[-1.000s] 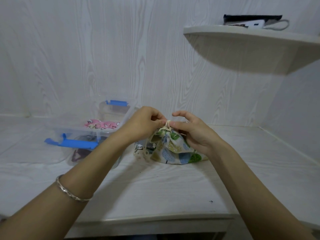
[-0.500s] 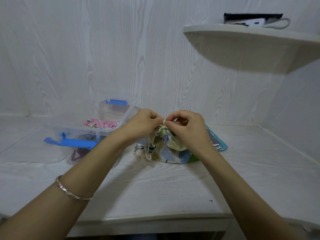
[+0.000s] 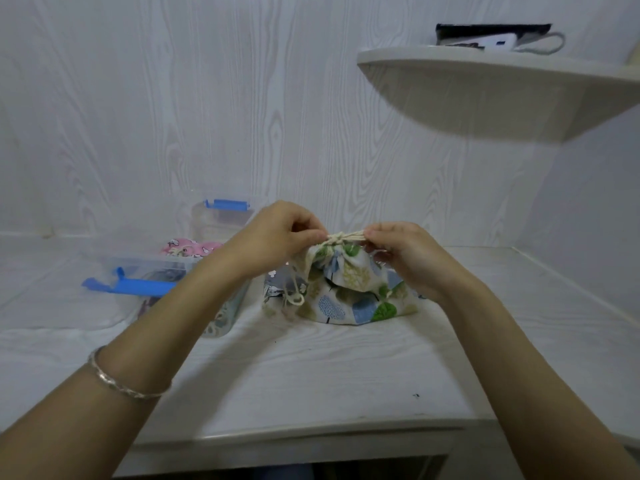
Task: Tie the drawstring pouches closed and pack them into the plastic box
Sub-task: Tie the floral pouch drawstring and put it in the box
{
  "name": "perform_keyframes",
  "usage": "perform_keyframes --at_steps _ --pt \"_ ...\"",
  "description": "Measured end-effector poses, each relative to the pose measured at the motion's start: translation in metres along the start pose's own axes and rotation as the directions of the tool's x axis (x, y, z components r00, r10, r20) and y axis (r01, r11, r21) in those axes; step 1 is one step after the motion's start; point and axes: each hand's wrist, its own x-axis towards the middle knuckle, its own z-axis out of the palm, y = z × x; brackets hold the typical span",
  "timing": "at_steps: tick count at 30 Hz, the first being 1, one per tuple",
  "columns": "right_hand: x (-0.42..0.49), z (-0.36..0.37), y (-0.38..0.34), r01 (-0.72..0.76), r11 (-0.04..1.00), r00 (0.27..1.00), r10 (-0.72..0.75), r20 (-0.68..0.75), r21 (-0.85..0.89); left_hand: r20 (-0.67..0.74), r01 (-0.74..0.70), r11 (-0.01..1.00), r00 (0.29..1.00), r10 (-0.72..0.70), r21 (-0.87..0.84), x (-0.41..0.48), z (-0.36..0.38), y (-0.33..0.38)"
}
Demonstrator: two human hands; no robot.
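On the white table [image 3: 311, 368], at nine o'clock from frame centre: clear plastic box [image 3: 114, 261], open-topped. One blue latch [image 3: 138, 286] at its near end, another at the far end. Pink pouch [image 3: 188, 247] lies inside, toward the far end. More fabric shows through the near wall, too blurred to tell.

Left forearm comes in from seven o'clock, silver bracelet [image 3: 121, 382] on the wrist. Left hand [image 3: 273, 237] clenched on the cord: curled fingers and thumb pinch the left end of the cream drawstring [image 3: 344, 237].

Just below centre, at about five o'clock: tree-print pouch [image 3: 349, 292], resting on the table outside the box, just beside its right wall. Neck gathered. Drawstring runs taut and level between both hands above the neck, with a crossing or knot at its middle. A loose cord end hangs at the pouch's eight o'clock side. Grey pouch [image 3: 277, 285] lies partly under it at nine o'clock, between it and the box.

Right hand [image 3: 405, 254], at three o'clock of the knot, pinches the cord's right end, fingers curled. Forearm enters from five o'clock.

Wall shelf [image 3: 485, 84] at two o'clock, carrying a dark flat item [image 3: 491, 29].
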Motion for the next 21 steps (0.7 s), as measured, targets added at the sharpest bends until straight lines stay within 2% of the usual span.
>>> perform_keyframes --at_steps 3,5,10,13,17,21 --pt "-0.001 -0.011 0.003 0.02 1.0 0.992 -0.019 0.126 -0.003 -0.069 -0.104 0.942 0.989 0.132 0.318 -0.003 0.0 0.003" --pt "-0.002 -0.012 0.004 0.021 0.998 0.993 -0.013 0.121 -0.063 -0.062 -0.134 0.907 0.983 0.172 0.399 -0.005 0.007 0.002" --pt "0.003 0.004 0.002 -0.111 0.93 0.994 0.109 -0.024 -0.351 -0.019 -0.105 0.932 0.993 0.118 0.346 -0.016 0.023 -0.003" --pt "0.006 0.012 0.005 -0.163 0.869 0.979 0.203 0.036 -0.467 -0.002 -0.106 0.896 0.993 0.119 0.431 -0.019 0.027 0.003" --pt "0.009 0.01 0.007 -0.217 0.898 0.937 0.301 0.177 -0.383 0.056 -0.101 0.91 0.995 0.086 0.401 -0.019 0.029 0.006" --pt "0.01 0.008 0.01 -0.238 0.937 0.952 0.277 0.13 -0.254 0.142 -0.104 0.943 0.988 0.061 0.315 -0.023 0.026 -0.001"
